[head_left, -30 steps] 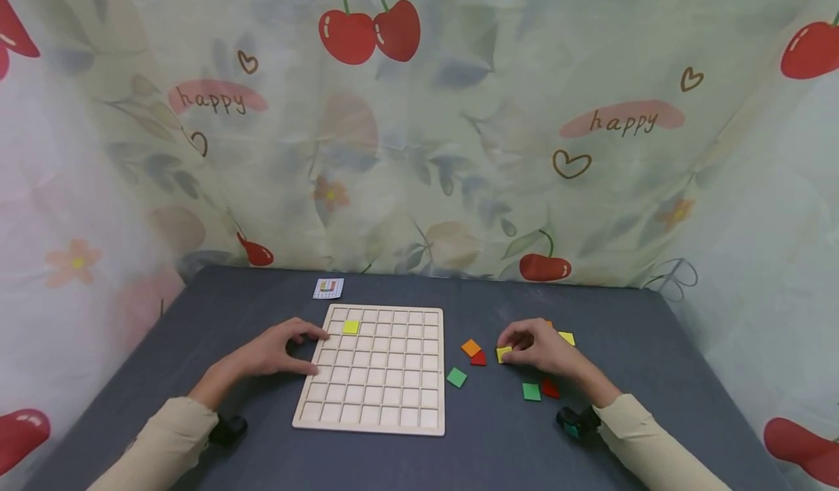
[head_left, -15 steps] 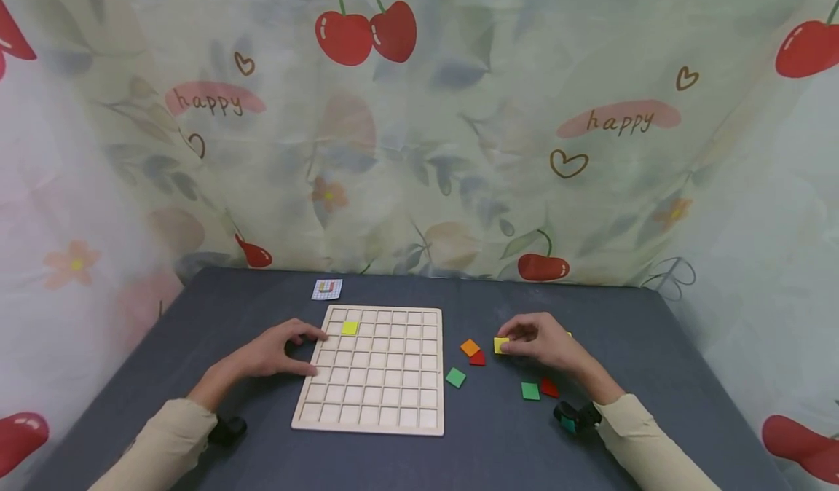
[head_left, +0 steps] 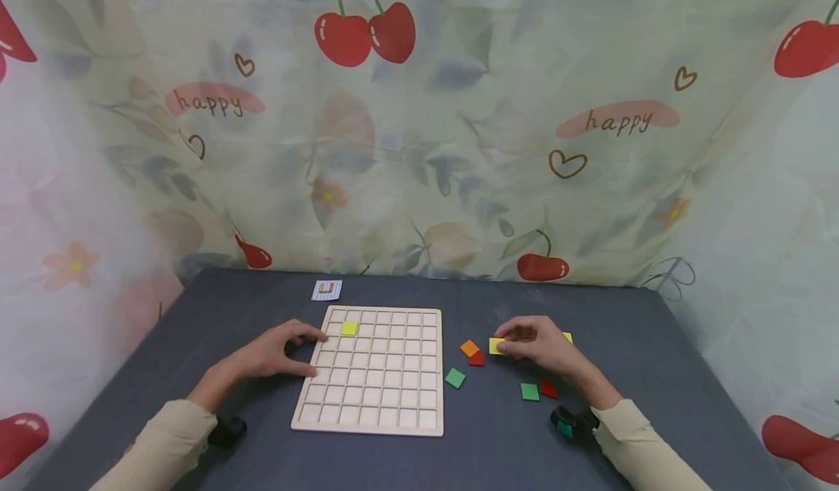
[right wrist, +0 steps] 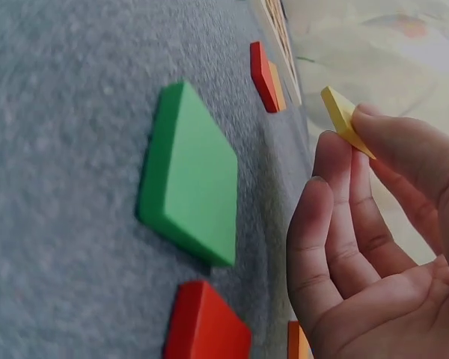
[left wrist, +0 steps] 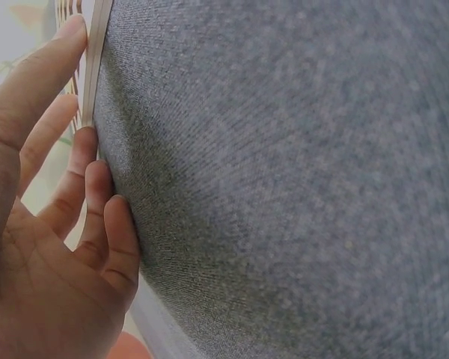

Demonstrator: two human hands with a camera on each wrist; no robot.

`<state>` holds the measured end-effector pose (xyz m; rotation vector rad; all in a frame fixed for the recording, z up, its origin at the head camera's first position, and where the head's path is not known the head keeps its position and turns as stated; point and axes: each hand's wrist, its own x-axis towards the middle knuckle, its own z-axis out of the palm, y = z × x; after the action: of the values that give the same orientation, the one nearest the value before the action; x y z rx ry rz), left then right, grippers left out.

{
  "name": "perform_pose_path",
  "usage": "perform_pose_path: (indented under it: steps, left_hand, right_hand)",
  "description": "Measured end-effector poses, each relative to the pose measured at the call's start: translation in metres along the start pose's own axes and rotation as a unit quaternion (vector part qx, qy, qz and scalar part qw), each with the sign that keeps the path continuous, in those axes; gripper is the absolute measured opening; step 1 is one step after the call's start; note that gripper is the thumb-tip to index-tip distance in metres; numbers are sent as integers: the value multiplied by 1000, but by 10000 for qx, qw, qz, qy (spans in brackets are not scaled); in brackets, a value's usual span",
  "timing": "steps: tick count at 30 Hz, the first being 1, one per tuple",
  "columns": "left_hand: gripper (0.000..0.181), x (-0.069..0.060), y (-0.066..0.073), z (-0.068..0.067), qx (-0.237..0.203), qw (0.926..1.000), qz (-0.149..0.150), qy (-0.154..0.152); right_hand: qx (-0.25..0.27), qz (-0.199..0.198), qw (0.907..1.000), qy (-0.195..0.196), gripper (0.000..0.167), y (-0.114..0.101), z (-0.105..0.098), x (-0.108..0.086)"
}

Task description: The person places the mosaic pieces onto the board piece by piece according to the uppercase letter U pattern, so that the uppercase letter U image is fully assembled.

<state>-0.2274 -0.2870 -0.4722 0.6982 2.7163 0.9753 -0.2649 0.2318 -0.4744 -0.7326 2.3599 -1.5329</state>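
Between thumb and fingers, my right hand [head_left: 539,344] pinches a yellow square tile [right wrist: 343,122]; the right wrist view shows it held up off the cloth. On the wooden grid board [head_left: 387,433], another yellow tile [head_left: 350,328] sits in a cell of the second row. At the board's left edge rests my left hand [head_left: 275,349], its thumb and fingertips touching the rim with the fingers spread and relaxed. The left wrist view has the board's edge [left wrist: 97,56] beside those fingers. Below the right hand lie a green tile [right wrist: 198,176] and a red tile [right wrist: 209,329].
Orange [head_left: 469,348] and red [head_left: 477,358] pieces lie between board and right hand, with a green tile [head_left: 455,378] nearby. A yellow tile [head_left: 567,337] is partly hidden behind the right hand. A small patterned card [head_left: 327,290] lies beyond the board on the dark cloth [head_left: 249,298].
My right hand has lifted the yellow tile slightly and shifted a little to the left with it. The left hand stays at the board's edge.
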Motion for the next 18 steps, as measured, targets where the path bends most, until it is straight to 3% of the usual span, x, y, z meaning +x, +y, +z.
perform_pose_path:
  steps: [7, 18]
  left_hand:
    - [57, 0, 2, 0, -54, 10000, 11, -12]
    - [59, 2, 2, -1, 21, 9998, -170, -61]
  right_hand:
    - [234, -38, 9996, -144, 20, -2, 9, 2]
    - [-8, -101, 9998, -182, 19, -10, 25, 10]
